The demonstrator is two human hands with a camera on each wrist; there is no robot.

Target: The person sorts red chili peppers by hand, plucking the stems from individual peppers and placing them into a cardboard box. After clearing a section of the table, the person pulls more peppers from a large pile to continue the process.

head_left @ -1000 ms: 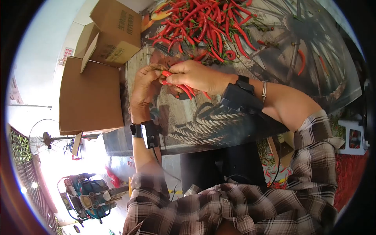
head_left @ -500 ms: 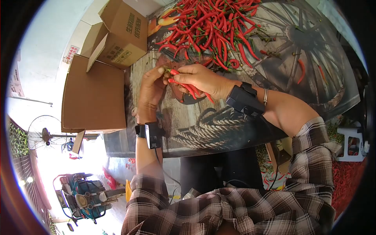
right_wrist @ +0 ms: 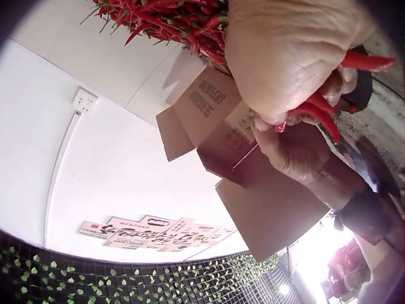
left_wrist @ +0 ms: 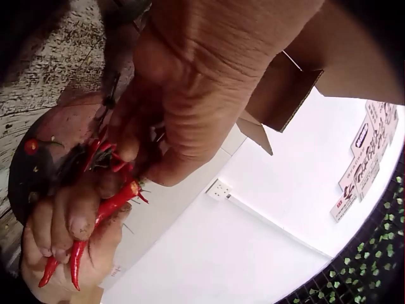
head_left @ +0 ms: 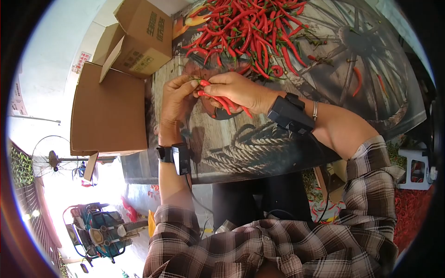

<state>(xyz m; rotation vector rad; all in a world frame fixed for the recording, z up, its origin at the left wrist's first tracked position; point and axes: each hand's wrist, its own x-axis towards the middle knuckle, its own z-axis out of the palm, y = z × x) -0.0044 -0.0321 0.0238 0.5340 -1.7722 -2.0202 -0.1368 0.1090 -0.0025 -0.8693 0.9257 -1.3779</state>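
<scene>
Several red chili peppers (head_left: 224, 104) are gripped in my right hand (head_left: 245, 90), their pointed tips sticking out below the fingers. My left hand (head_left: 174, 104) meets it over the table, thumb and fingertips pinching at the stem end of one chili. In the left wrist view, that red chili (left_wrist: 115, 202) runs from the right fingers up to the left thumb, with a bit of green at its top. Beyond both hands lies a large pile of red chilies (head_left: 255, 34) with green stems.
An open cardboard box (head_left: 111, 111) stands left of my left hand. Loose chilies (head_left: 357, 82) and stem scraps (head_left: 320, 41) lie on the right of the printed tablecloth (head_left: 218, 129). A white plastic stool (head_left: 414, 169) stands at lower right, a fan (head_left: 54, 160) at far left.
Both hands have stayed together at nearly the same place, shifting slightly as the view moved. The left thumb has come in closer to the chili's stem end. The pile is unchanged.
</scene>
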